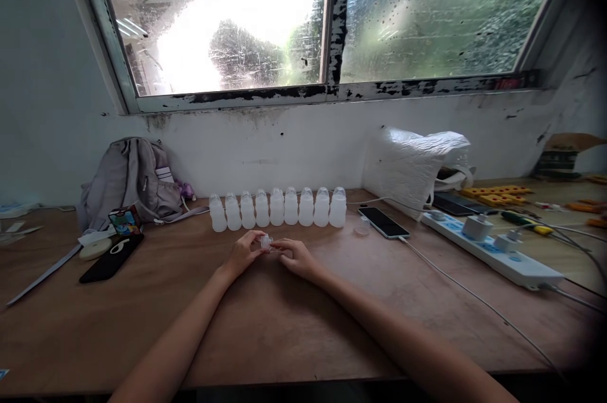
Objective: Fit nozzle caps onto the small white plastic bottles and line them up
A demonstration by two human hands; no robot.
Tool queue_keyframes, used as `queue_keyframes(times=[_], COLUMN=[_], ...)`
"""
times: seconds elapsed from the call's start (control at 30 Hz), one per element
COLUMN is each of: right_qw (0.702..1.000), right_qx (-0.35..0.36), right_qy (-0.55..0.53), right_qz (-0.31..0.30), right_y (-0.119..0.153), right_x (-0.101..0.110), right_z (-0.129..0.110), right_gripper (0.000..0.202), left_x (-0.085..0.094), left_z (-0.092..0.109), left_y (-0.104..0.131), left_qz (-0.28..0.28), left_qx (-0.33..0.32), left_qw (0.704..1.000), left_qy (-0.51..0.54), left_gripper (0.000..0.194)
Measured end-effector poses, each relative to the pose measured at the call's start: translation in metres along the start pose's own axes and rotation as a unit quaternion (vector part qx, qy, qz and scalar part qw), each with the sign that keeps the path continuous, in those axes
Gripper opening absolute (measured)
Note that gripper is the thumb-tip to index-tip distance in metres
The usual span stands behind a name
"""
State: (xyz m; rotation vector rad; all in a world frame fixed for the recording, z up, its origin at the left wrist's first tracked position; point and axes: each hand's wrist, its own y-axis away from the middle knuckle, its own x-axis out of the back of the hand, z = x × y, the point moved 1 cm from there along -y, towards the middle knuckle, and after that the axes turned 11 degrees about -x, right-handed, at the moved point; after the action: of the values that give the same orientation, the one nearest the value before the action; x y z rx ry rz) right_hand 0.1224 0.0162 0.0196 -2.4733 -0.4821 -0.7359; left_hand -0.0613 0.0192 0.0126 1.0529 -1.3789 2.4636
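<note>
In the middle of the desk, my left hand [244,254] pinches a small clear plastic piece [266,241] between thumb and fingers. My right hand [297,257] meets it from the other side, fingertips closed against the piece's right edge. The exact kind of the piece is too small to make out. Just behind both hands stands a straight row of several frosted white bottles [276,208], upright, with clear domed tops. To their right lies a round clear plastic lid or ring [361,227], flat on the desk.
Right of the bottles lies a phone [384,222] with its charging cable [462,286]; beyond is a white power strip [493,249] with plugs. A silvery padded bag [412,162] leans by the wall. At left are a grey backpack [130,181] and a black case [111,259] on the brown desk [265,340].
</note>
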Motion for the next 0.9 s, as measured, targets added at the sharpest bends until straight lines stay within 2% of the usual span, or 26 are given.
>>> queue_keyframes(times=[0.1,0.17,0.23,0.3,0.37,0.43,0.57,0.63,0.77,0.9], right_qw=[0.985,0.965,0.941,0.921,0.912,0.907,0.878,0.867,0.878,0.897], right_qx=[-0.083,-0.108,-0.122,-0.137,-0.164,-0.203,-0.256,-0.26,-0.245,-0.224], right_qy=[-0.151,-0.24,-0.314,-0.362,-0.366,-0.355,-0.405,-0.424,-0.411,-0.379], right_qz=[-0.014,-0.018,-0.003,0.037,0.083,0.098,-0.003,-0.03,0.017,0.032], right_y=[-0.003,-0.005,-0.007,-0.008,-0.009,-0.009,-0.01,-0.01,-0.011,-0.01], right_x=[-0.001,-0.001,-0.002,-0.001,0.0,0.0,-0.004,-0.007,-0.006,-0.005], right_z=[0.0,0.0,0.0,0.002,0.004,0.007,0.011,0.012,0.015,0.013], right_gripper=[0.034,0.028,0.024,0.02,0.018,0.02,0.022,0.02,0.018,0.02], left_x=[-0.002,-0.005,-0.007,-0.009,-0.01,-0.011,-0.012,-0.011,-0.011,-0.015], left_z=[0.004,0.007,0.011,0.015,0.018,0.021,0.025,0.029,0.038,0.041], left_y=[0.0,0.0,-0.001,-0.002,-0.003,-0.004,-0.005,-0.006,-0.008,-0.009], left_qz=[-0.009,-0.02,-0.028,-0.029,-0.024,-0.019,-0.034,-0.046,-0.038,-0.017], left_qx=[-0.008,-0.018,-0.026,-0.031,-0.036,-0.039,-0.032,-0.031,-0.019,0.044], left_qw=[1.0,1.0,0.999,0.999,0.999,0.999,0.999,0.998,0.999,0.999], left_qy=[0.009,0.004,-0.005,-0.011,-0.013,-0.012,0.001,0.007,0.01,0.022], left_gripper=[0.036,0.038,0.038,0.038,0.037,0.037,0.035,0.035,0.035,0.034])
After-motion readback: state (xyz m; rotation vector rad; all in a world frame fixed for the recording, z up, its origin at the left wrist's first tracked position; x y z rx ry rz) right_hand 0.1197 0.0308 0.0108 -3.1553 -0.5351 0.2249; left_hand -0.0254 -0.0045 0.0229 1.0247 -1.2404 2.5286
